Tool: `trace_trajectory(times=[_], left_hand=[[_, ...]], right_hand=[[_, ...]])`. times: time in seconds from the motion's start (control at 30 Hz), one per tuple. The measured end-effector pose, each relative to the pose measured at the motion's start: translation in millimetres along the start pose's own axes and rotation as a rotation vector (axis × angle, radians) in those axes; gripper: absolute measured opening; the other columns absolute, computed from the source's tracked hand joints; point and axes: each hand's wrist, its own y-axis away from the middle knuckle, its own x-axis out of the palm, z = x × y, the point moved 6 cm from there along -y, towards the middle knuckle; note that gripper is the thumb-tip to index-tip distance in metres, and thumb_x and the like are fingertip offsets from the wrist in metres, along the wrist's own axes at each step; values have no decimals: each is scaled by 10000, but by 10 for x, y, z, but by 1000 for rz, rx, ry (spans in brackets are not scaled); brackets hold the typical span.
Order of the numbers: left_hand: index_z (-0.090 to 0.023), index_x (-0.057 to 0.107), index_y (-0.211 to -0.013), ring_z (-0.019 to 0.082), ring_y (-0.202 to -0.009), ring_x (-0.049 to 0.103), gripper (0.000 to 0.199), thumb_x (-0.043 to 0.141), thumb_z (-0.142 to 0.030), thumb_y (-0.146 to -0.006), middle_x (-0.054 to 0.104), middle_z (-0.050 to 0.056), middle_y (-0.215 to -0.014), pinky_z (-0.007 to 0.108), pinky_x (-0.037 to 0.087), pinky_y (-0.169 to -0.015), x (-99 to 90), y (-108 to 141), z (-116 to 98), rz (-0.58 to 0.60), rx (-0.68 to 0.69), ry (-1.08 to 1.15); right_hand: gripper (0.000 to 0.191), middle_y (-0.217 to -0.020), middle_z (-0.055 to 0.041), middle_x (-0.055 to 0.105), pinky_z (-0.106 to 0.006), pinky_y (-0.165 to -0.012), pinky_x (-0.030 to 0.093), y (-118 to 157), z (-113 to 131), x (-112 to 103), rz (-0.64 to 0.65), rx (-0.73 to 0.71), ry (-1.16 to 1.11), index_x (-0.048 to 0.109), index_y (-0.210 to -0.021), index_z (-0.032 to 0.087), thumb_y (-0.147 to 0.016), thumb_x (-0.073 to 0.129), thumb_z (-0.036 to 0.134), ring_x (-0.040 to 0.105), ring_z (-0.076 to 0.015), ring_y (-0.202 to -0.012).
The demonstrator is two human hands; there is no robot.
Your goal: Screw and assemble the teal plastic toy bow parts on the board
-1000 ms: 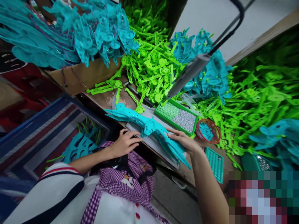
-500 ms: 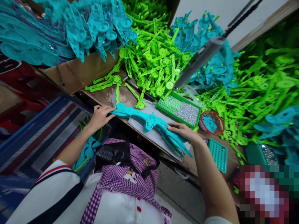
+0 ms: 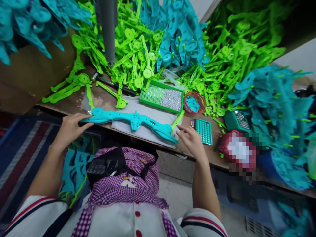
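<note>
A long turquoise plastic bow-shaped part (image 3: 130,120) lies across a grey mat (image 3: 148,130) at the bench's near edge. My left hand (image 3: 70,126) grips its left end, fingers curled over the rounded tip. My right hand (image 3: 191,141) hovers just beyond its right end with fingers spread, holding nothing. Behind the mat stands a green tray (image 3: 161,96) filled with small silver pieces.
Heaps of bright green parts (image 3: 133,49) and turquoise parts (image 3: 274,98) cover the bench's back and right. A small red basket (image 3: 195,102), a teal grid tray (image 3: 203,131), a grey vertical pole (image 3: 107,29) and a cardboard box (image 3: 32,72) stand around. A bin of parts (image 3: 74,168) sits below left.
My right hand has let go of the turquoise part's right end and drawn back open. The view swung right; my left hand stays on the part's left tip.
</note>
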Motion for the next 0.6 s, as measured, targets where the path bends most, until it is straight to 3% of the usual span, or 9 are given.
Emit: trace_trajectory(times=[0.13, 0.3, 0.43, 0.6], left_hand=[[-257, 671, -1084, 297, -998, 653, 384, 540, -544, -864, 697, 40, -1062, 419, 482, -918, -26, -11, -38, 10, 5, -6], [-295, 617, -1216, 354, -1201, 547, 418, 566, -521, -867, 588, 73, -1261, 501, 413, -1052, -162, 41, -313, -122, 42, -72], [-328, 605, -1223, 305, -1207, 544, 356, 557, -472, -901, 589, 65, -1251, 474, 406, -1061, -85, -16, -655, -118, 105, -63], [-265, 623, -1225, 313, -1254, 507, 356, 591, -392, -895, 574, 104, -1312, 478, 369, -1054, 233, -270, -859, -18, 172, -119]], right_hand=[[351, -1048, -105, 719, -380, -861, 527, 231, 137, 129, -109, -21, 57, 706, -1061, 200, -928, 519, 465, 673, -223, -978], [284, -1013, -96, 724, -335, -864, 472, 284, 795, 633, -201, -231, 193, 715, -1022, 202, -975, 467, 333, 650, -192, -963], [337, -832, -72, 722, -280, -712, 407, 134, 1034, 1114, -71, -206, 348, 713, -1091, 201, -996, 400, 279, 633, -164, -780], [432, -754, -60, 734, -246, -568, 344, -33, 902, 1392, 186, 72, 507, 581, -1346, 216, -981, 348, 217, 647, -147, -658]])
